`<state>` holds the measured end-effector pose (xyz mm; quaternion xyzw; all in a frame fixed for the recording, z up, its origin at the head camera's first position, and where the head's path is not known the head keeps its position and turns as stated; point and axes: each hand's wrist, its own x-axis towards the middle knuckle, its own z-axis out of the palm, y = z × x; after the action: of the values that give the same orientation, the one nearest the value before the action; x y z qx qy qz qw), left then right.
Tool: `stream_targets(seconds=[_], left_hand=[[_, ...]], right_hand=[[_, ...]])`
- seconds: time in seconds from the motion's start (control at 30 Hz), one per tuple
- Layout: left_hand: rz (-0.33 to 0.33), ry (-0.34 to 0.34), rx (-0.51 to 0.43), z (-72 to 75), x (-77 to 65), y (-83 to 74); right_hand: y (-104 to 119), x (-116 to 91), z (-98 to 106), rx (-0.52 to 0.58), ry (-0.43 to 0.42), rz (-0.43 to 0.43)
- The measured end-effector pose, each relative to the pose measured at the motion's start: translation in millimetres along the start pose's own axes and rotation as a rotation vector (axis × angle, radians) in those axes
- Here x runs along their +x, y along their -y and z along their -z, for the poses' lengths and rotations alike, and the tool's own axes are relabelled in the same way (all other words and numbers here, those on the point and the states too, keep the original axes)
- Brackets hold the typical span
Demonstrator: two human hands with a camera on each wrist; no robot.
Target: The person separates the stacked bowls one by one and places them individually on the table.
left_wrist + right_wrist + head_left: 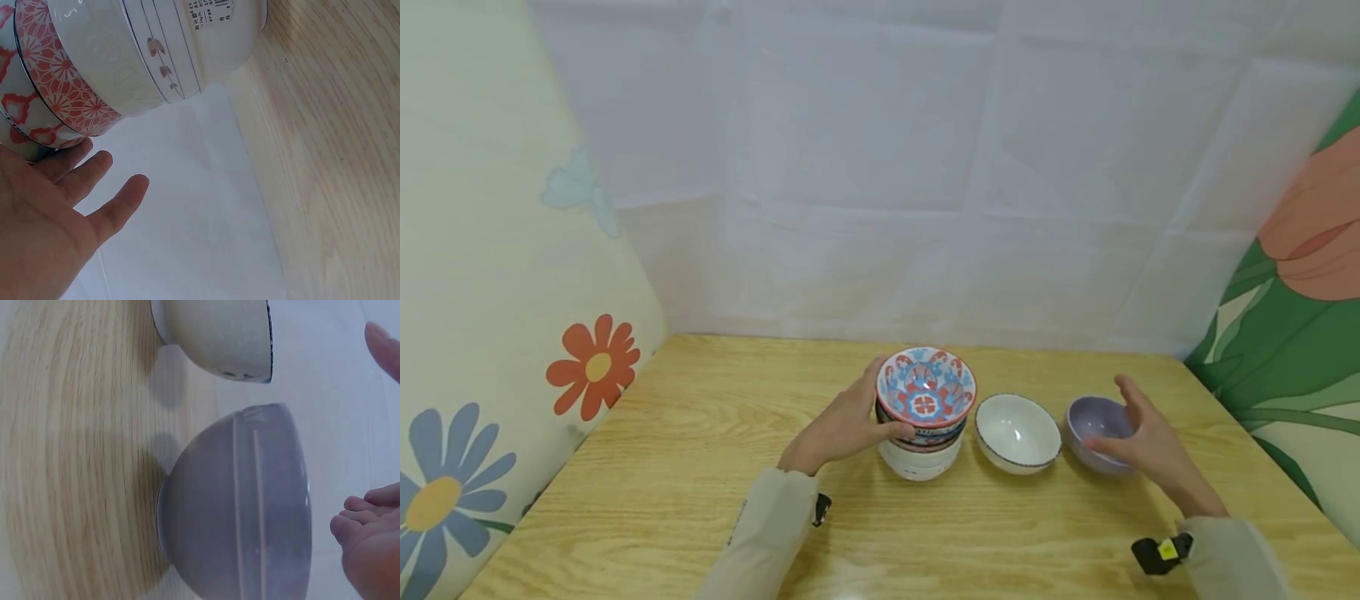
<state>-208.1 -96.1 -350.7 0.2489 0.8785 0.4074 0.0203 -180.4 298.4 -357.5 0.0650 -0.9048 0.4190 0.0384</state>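
My left hand (847,425) holds the side of a stack of bowls, thumb on the near side and fingers around the far left. Topmost is a bowl (925,387) with a red, blue and white pattern inside; a white bowl (920,463) forms the base. The left wrist view shows red-patterned bands, a white lined bowl (169,56) and a printed label, with fingertips (78,147) at the upper bowls. Over the purple bowl (212,506) hovers my right hand (1157,446), thumb and fingers spread, apart from its rim in the right wrist view.
Between the stack and the purple bowl stands a white bowl (1018,433) with a dark rim. All stand on a wood-grain table (700,500). A white cloth (865,167) hangs behind its back edge, and flower-printed fabric (497,275) borders both sides.
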Motion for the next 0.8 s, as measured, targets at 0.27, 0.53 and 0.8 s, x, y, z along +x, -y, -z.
stream_targets(seconds=[0.27,0.53,0.8], left_hand=[[-0.008,-0.003,0.005,-0.1,-0.1,0.3],[-0.027,-0.007,0.002,-0.3,-0.1,0.6],[-0.046,-0.010,-0.002,-0.9,1.3,1.7]], right_hand=[[14,7,-12,-0.010,0.020,0.011],[34,13,-26,-0.002,0.053,0.039],[48,19,-44,0.085,0.113,0.103]])
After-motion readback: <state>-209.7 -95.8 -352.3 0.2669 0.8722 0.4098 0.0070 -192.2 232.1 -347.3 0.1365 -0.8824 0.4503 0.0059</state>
